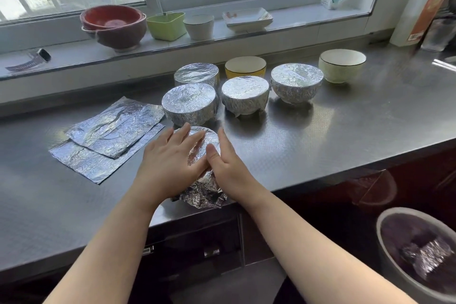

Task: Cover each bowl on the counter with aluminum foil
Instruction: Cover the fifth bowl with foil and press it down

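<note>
Hands hide most of the nearest foil-wrapped bowl [208,140]; bin [385,222] cropped.

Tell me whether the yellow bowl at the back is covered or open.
Open. The yellow bowl shows its bare white inside and dark rim, with no foil over it, unlike the foil-wrapped bowl in front of it.

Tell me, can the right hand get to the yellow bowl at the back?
Probably yes, but not straight away. The right hand is pressing foil on the near bowl, and a wrapped bowl stands before the yellow bowl, so it must reach over.
</note>
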